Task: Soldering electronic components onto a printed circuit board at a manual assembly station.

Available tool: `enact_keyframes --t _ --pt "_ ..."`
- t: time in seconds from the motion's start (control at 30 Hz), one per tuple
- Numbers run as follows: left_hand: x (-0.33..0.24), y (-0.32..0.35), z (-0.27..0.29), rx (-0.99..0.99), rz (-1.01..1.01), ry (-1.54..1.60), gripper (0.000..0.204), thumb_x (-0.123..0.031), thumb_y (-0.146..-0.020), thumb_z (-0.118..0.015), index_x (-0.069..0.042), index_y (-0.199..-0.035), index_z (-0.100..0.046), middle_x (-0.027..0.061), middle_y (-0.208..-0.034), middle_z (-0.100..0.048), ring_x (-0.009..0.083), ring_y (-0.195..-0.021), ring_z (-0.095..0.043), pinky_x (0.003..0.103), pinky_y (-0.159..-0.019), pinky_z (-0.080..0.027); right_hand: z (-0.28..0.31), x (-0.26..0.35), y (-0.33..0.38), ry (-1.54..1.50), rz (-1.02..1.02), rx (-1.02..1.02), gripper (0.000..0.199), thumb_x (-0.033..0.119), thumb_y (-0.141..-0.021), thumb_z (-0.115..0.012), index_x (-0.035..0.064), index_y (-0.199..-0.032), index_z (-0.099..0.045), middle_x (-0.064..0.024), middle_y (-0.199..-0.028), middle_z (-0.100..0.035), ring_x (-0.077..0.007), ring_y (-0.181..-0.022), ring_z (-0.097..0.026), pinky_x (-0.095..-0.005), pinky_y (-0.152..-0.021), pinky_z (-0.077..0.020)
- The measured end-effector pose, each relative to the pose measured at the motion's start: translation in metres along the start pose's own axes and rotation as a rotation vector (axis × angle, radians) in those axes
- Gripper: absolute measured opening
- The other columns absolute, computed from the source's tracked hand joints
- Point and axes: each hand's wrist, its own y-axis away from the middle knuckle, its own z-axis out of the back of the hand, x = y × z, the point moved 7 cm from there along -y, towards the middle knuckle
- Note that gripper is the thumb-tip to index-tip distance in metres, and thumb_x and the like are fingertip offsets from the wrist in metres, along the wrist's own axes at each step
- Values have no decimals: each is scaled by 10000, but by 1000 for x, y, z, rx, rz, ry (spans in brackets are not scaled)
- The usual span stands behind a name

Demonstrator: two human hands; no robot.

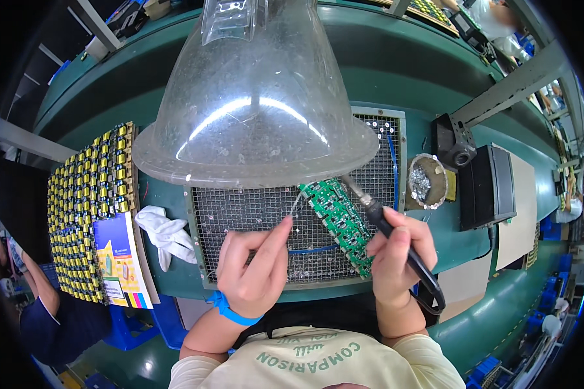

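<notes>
A long green circuit board (336,217) packed with small parts lies slantwise on a wire mesh tray (240,214). My left hand (253,262), with a blue band at the wrist, pinches a thin silvery piece (296,205). Its tip reaches the board's far left corner; whether it is solder wire or a tweezer tip I cannot tell. My right hand (405,253) is closed round the black handle of a soldering iron (384,225). The iron points away to the upper left, its tip near the board's far end. Fingers of this hand also sit at the board's right edge.
A clear plastic hood (253,110) hangs low over the tray. White gloves (167,235) and a panel of yellow components (87,207) with a printed booklet (120,259) lie left. Rightward stand a cup of silvery scraps (427,181), a black box (486,188) and an iron holder (453,142).
</notes>
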Motion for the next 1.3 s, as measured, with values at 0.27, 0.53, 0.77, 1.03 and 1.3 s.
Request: enact_keyframes --t 0.27,0.53,0.77,1.03,1.3 --pt "47 45 87 -329 127 -152 310 86 -805 -549 23 -1108 -569 148 -881 -575 263 -850 -555 341 -722 -459 20 5 3 129 123 219 266 158 -862 -673 -7 -1051 -583 -160 -946 -640 -196 -683 -613 -288 -655 -490" --pt "102 59 67 80 316 -497 225 -6 -869 -538 8 -1093 -563 159 -974 -566 322 -922 -557 366 -787 -463 -1 7 17 325 231 270 601 68 -626 -857 23 -1140 -548 -204 -1102 -593 -328 -977 -606 -388 -828 -509" --pt "136 82 93 -112 508 -310 269 -77 -927 -539 25 -1175 -543 143 -1069 -584 259 -981 -579 357 -828 -488 -5 6 24 308 279 270 631 16 -625 -835 42 -1167 -513 -205 -1150 -598 -321 -1038 -600 -395 -896 -489" --pt "55 68 61 -450 759 1087 352 -96 -966 -493 -17 -1308 -466 125 -1242 -552 219 -1127 -555 355 -938 -486 6 38 59 72 355 248 699 7 -638 -821 83 -1188 -397 -190 -1137 -576 -286 -999 -606 -387 -850 -511" --pt "-14 35 -10 -133 909 1800 361 -119 -943 -531 -1 -1280 -471 119 -1182 -569 205 -1080 -575 347 -901 -482 -6 47 88 57 407 287 753 32 -639 -840 100 -1198 -340 -222 -1160 -522 -298 -1004 -610 -382 -815 -540"
